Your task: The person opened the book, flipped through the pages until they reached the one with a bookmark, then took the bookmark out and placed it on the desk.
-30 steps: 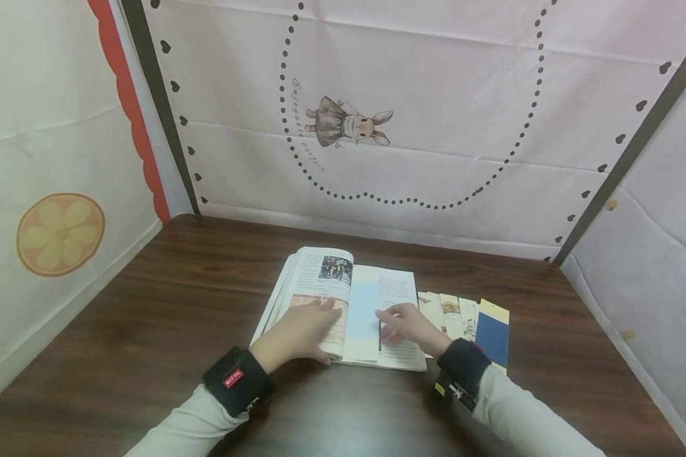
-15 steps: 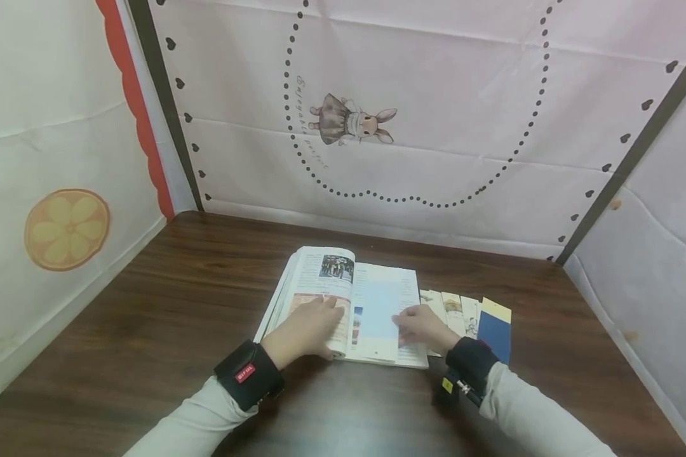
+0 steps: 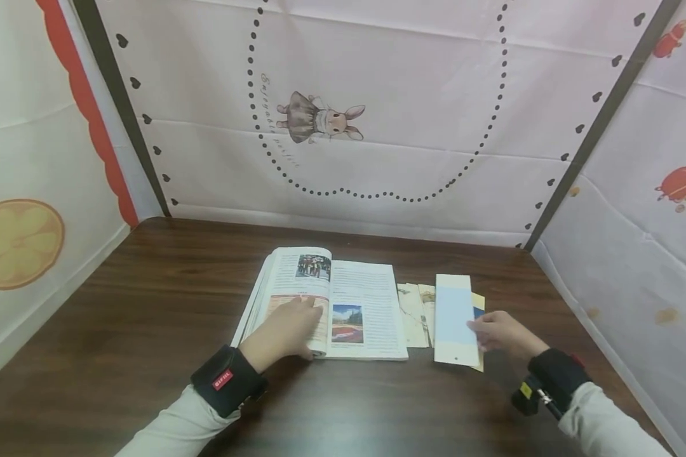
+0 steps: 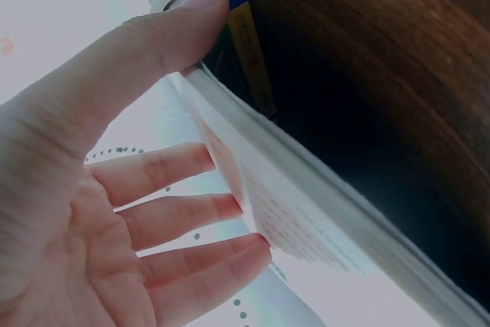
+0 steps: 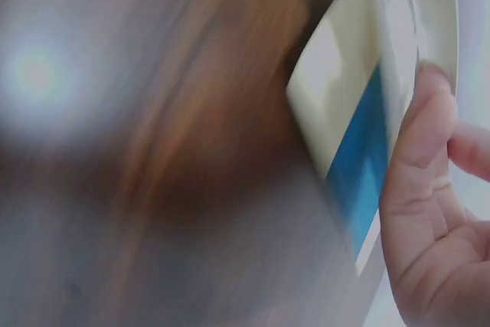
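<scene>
An open book [image 3: 371, 285] lies on the table, its left side a thick stack of pages with a photo near the top. My left hand [image 3: 282, 330] rests on the left page; in the left wrist view its fingers [image 4: 187, 220] lie extended against the paper and the thumb is at the book's lower edge. To the right of the book, my right hand [image 3: 505, 333] pinches a pale blue and cream bookmark [image 3: 453, 308] by its right edge. That bookmark overlaps a darker blue and cream bookmark [image 5: 360, 181], largely hidden beneath it in the head view.
Several cream illustrated bookmarks [image 3: 413, 317] lie beside the book's right edge, partly covered. A dark wooden table [image 3: 331, 412] carries everything. White printed cloth [image 3: 434, 114] hangs at the back and both sides.
My right hand has drawn the pale blue bookmark rightward off the book's right page, exposing a landscape photo, and brought it over the other bookmarks. My left hand stays on the left page.
</scene>
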`<action>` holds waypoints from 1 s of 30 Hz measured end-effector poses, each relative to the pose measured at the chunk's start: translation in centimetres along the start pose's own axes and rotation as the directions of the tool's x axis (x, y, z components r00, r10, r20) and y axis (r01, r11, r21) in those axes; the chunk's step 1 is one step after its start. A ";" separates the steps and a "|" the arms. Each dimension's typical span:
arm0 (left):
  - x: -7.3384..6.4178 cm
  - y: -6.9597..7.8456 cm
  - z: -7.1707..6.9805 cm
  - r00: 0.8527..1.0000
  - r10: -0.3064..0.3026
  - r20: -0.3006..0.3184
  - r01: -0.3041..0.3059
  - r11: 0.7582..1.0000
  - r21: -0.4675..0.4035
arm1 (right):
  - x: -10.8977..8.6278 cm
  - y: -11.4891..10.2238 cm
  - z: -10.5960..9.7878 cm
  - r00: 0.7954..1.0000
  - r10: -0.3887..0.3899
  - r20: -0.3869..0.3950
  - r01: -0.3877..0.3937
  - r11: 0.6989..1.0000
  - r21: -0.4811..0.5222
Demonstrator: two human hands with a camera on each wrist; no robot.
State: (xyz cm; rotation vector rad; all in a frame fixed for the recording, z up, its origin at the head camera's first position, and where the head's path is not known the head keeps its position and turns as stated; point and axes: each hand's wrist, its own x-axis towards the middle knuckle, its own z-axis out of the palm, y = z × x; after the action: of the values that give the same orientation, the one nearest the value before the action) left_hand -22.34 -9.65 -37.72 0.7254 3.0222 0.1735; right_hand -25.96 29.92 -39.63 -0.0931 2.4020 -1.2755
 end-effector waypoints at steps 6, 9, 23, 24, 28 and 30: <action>0.0 -0.2 -0.1 1.000 -0.023 0.012 0.023 1.000 -0.003 | -1.2 2.1 -1.9 0.997 0.044 -0.066 -0.053 0.988 -0.146; 0.1 -0.1 -0.1 0.999 -0.032 0.020 0.032 0.999 -0.013 | -1.4 2.5 -1.8 0.989 0.020 -0.144 -0.065 0.946 -0.317; 0.3 -0.2 -0.7 1.000 -0.020 0.008 0.020 1.000 -0.015 | 0.3 -1.5 -0.5 0.956 -0.192 -0.224 -0.022 0.711 -0.702; 0.3 -0.2 -0.7 1.000 -0.022 0.006 0.022 1.000 -0.017 | 0.5 -2.1 -0.1 0.947 -0.242 -0.211 0.017 0.696 -0.718; 0.2 0.2 -0.6 0.999 -0.033 0.025 0.033 0.999 -0.008 | 0.8 -4.4 2.9 0.907 -0.411 -0.093 0.216 0.644 -0.734; 0.2 0.5 -0.4 0.999 -0.040 0.034 0.039 0.999 0.003 | 0.8 -5.3 4.9 0.883 -0.469 -0.014 0.308 0.602 -0.736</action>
State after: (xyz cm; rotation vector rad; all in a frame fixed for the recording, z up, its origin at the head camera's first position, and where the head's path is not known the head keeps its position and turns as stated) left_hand -22.31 -9.18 -37.25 0.6612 3.0025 0.1548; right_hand -25.46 22.86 -38.00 -0.8005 3.0486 -0.3842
